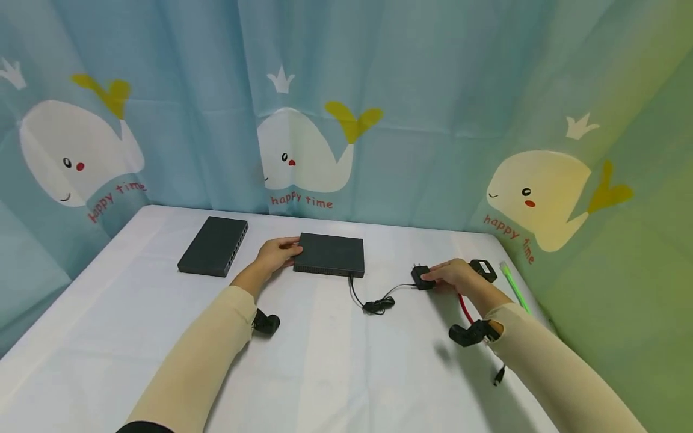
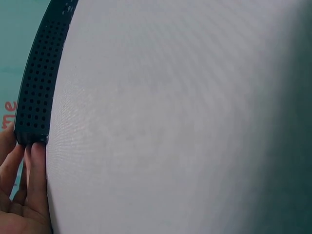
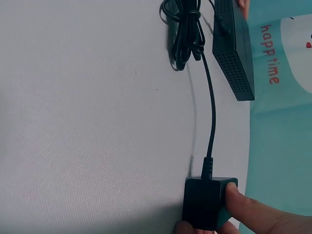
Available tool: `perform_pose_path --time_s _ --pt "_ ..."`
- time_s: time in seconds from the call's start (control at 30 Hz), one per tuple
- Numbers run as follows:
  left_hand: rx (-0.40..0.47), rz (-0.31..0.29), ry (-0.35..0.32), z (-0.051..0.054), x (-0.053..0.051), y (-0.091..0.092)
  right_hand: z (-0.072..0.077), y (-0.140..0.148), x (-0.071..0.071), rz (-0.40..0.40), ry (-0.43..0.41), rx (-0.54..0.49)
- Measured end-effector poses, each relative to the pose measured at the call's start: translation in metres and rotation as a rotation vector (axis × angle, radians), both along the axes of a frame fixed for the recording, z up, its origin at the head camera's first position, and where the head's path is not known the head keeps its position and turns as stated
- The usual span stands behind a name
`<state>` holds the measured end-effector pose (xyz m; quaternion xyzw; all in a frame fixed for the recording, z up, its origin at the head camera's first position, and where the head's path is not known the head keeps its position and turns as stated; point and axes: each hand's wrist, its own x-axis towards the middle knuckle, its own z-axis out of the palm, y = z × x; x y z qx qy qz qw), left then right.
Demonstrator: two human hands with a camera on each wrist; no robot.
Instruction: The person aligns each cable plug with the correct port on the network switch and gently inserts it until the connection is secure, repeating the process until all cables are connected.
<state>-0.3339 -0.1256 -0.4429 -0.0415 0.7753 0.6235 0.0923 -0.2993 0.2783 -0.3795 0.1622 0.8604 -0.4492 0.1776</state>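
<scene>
A flat black box like a network switch point(image 1: 329, 255) lies on the white table, its perforated side point(image 2: 41, 78) facing the left wrist camera. My left hand point(image 1: 275, 255) grips its left end, thumb on top and fingers at the edge. A thin black cable point(image 1: 354, 291) is plugged into the front of this box and runs through a tied bundle point(image 1: 378, 305) to a black power adapter point(image 1: 421, 276). My right hand point(image 1: 453, 274) pinches the adapter between thumb and fingers; its prongs point away. In the right wrist view the cable leaves the adapter point(image 3: 202, 202) through a ribbed sleeve.
A second black box with a row of ports point(image 1: 213, 246) lies at the left. Near the right edge are a dark object point(image 1: 483, 270), a green stick point(image 1: 515, 285), a red cable point(image 1: 464, 308) and a black barrel plug point(image 1: 499, 376). A whale-print curtain point(image 1: 422, 120) hangs behind.
</scene>
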Motion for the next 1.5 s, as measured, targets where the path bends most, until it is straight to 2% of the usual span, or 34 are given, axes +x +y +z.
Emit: perform_pose_path --time_s 0.13,0.27,0.5,0.6,0.83,1.1,1.33,1.5 --pt "0.002 -0.007 -0.002 -0.002 0.002 0.003 -0.004 0.001 0.003 -0.014 0.003 -0.002" --pt "-0.009 0.003 0.022 0.000 0.004 0.004 -0.004 0.001 0.002 -0.010 0.028 0.013" --pt "-0.016 0.018 0.002 0.003 0.001 0.002 0.002 -0.005 0.001 0.034 0.073 0.130" --pt "-0.026 0.016 0.000 0.004 0.001 0.002 0.002 -0.009 0.002 0.044 0.078 0.146" --pt "-0.030 0.017 0.000 0.006 0.002 0.002 0.000 -0.013 0.001 0.055 0.091 0.100" --pt "-0.025 0.009 -0.003 0.004 0.001 0.002 0.002 -0.013 0.001 0.010 0.040 0.060" --pt "-0.023 0.002 0.000 0.002 0.001 0.001 -0.005 -0.005 -0.009 0.053 -0.004 -0.027" --pt "-0.024 -0.003 0.005 0.001 0.000 0.000 0.001 -0.012 -0.006 0.036 -0.037 -0.018"
